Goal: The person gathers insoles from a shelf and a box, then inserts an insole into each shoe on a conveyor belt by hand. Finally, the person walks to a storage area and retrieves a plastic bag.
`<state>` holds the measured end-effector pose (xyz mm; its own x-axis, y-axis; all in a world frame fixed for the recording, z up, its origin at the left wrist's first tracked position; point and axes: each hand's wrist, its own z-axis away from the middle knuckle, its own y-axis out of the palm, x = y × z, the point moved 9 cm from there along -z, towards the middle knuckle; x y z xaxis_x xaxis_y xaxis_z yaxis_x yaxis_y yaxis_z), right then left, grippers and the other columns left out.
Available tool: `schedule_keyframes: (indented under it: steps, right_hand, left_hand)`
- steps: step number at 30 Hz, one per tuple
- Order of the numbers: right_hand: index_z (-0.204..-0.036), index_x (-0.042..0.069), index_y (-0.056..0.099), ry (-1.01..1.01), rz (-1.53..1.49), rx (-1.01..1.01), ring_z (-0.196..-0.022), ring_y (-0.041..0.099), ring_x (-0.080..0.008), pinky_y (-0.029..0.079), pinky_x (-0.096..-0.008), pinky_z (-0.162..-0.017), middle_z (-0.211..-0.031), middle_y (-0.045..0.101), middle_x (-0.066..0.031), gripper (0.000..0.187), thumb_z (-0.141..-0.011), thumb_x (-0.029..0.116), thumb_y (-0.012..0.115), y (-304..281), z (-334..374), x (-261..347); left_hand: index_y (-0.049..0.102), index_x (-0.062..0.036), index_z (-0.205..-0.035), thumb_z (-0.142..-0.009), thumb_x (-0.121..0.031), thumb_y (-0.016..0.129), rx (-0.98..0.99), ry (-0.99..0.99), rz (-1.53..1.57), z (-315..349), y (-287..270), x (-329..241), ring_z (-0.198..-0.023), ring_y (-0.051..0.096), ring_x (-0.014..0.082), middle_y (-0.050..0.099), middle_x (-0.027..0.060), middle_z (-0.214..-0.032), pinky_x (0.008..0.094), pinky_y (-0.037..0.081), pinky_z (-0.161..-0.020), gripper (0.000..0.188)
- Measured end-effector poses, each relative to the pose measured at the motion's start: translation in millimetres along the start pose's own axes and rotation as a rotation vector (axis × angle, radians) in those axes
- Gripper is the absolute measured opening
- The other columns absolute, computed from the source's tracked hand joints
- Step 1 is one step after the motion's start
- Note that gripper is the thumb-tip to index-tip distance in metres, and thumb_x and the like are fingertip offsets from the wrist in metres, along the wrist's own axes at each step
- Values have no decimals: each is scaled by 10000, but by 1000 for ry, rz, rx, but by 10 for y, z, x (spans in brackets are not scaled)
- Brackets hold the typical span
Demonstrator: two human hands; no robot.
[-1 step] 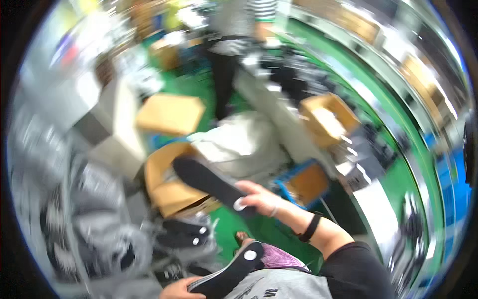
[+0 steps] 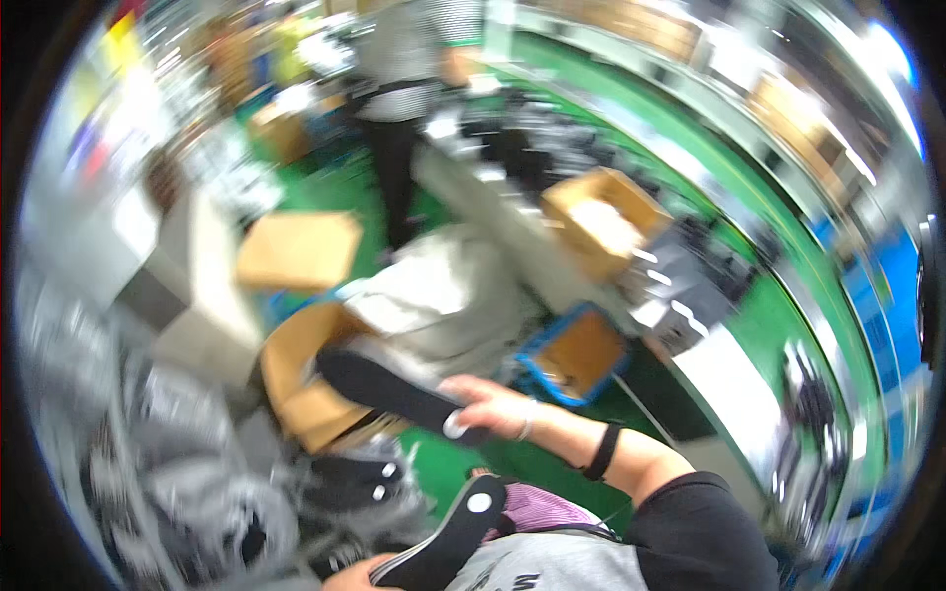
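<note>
Our right hand (image 2: 498, 406) grips an insole (image 2: 389, 386) by its 3 o'clock end; left hand (image 2: 357, 573) clasps another insole (image 2: 448, 537). Motion blur: the end-held one could slip.

Motion blur smeared the whole view. The left hand (image 2: 347, 576) was cut off by the lower edge, only its knuckles showing beside the black insole (image 2: 448, 542), whose lower end ran out of frame. The grey heap (image 2: 187, 483) at lower left was too blurred to identify. The standing person (image 2: 409, 89) was cropped at the top edge, and items on the counter (image 2: 493, 212) could not be made out.
</note>
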<state>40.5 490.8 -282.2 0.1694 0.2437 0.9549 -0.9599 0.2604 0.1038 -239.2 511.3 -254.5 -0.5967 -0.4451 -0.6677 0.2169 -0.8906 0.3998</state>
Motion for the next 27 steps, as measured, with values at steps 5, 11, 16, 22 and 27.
schedule_keyframes:
  steps: [5, 11, 16, 22, 27]
  right_hand:
    - [-1167, -1, 388, 78, -191, -19, -1002, 433, -156, 345, -262, -883, -1074, 482, -81, 593, -601, 78, 548, 55, 1497, -709]
    - [-1165, 13, 402, -181, -609, -707, -946, 479, -140, 385, -267, -847, -1043, 501, -67, 582, -621, 62, 601, -1021, 3524, -881]
    - [-1161, 32, 408, -570, -752, -1087, -868, 558, -224, 494, -356, -739, -1037, 515, -122, 540, -646, 45, 568, -1719, 5813, -816]
    - [-1058, 17, 425, -841, -903, -1680, -835, 564, -317, 518, -407, -642, -950, 516, -157, 382, -687, 32, 511, -2080, 8319, -2092]
    - [-905, 19, 431, -324, -1272, -1920, -802, 555, -358, 518, -449, -591, -887, 488, -172, 203, -725, 57, 516, -2085, 9024, -3608]
  left_hand:
    - [319, -5, -1244, -641, -72, 685, 212, -62, -369, -680, 717, -119, -1052, 405, 208, 432, 101, -1167, 295, 317, -898, 708]
    - [330, -5, -1215, -701, -76, 641, 448, -238, -632, -1632, 1789, -118, -1068, 385, 201, 419, 90, -1160, 301, 297, -921, 605]
    - [397, 15, -1143, -658, -97, 677, 614, -193, -652, -2129, 3135, -373, -1017, 448, 183, 481, 98, -1100, 297, 339, -892, 571]
    - [410, 60, -1140, -641, -76, 675, 619, -270, -540, -2564, 4669, -343, -995, 489, 203, 515, 115, -1085, 302, 363, -879, 581]
    - [440, 27, -1142, -637, -45, 703, 697, -310, -908, -3101, 5730, -191, -971, 491, 142, 533, 75, -1052, 273, 371, -872, 574]
